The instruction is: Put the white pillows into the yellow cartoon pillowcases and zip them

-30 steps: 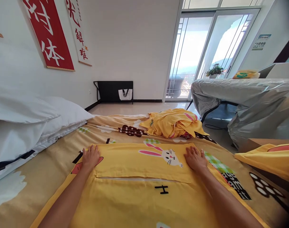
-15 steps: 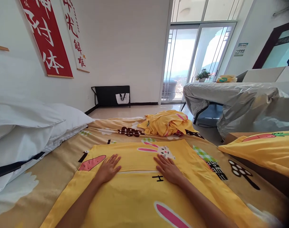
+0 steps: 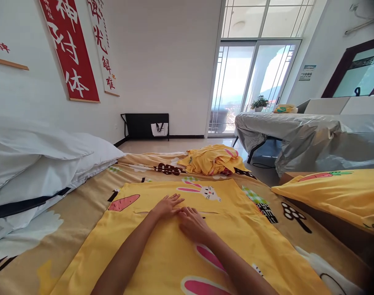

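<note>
Yellow cotton pillowcase (image 3: 174, 254), smooth and rectangular, printed with rabbits and a carrot, spread flat across the near middle of the bed (image 3: 79, 213). Left hand (image 3: 167, 206) and right hand (image 3: 191, 223) lie palm-down on it, fingers extended and flat, side by side and nearly touching, gripping nothing. White pillows (image 3: 36, 168) are stacked at the bed's left edge; a crumpled yellow cloth (image 3: 213, 159) sits at its far edge. A second yellow pillow (image 3: 331, 196) lies off the right edge.
</note>
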`<state>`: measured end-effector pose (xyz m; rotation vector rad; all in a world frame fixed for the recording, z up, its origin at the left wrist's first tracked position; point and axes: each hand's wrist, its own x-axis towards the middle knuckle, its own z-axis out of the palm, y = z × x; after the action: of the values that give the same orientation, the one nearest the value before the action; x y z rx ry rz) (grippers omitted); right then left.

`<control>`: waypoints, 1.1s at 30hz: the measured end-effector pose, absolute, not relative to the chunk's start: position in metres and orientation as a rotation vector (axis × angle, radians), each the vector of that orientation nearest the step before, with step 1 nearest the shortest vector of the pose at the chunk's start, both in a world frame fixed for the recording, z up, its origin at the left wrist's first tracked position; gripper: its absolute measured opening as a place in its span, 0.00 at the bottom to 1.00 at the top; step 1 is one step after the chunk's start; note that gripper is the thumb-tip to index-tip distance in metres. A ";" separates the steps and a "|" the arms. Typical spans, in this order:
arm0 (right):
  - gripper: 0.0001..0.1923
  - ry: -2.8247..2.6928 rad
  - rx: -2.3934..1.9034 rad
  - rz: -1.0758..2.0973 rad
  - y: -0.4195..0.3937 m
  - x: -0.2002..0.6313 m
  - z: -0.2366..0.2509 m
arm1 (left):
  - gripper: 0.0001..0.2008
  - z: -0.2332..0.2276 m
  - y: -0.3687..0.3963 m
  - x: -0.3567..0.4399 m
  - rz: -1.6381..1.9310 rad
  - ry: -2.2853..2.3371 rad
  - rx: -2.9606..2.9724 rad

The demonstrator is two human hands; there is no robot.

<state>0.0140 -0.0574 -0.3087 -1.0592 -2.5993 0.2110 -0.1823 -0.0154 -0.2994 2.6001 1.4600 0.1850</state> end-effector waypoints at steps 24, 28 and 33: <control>0.04 -2.634 -0.837 0.794 -0.106 0.013 -0.300 | 0.22 -0.316 0.062 -0.165 0.377 1.923 2.451; 0.11 -2.485 -1.081 0.551 -0.068 0.021 -0.286 | 0.28 -0.326 0.044 -0.148 0.340 1.682 2.596; 0.31 -2.367 -1.638 0.327 0.008 0.092 -0.304 | 0.28 -0.330 0.023 -0.146 0.213 1.455 2.631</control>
<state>0.0922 0.0081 -0.3043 -1.6381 -2.3668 0.3273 -0.1461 0.0230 -0.3299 2.6313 1.4551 0.2131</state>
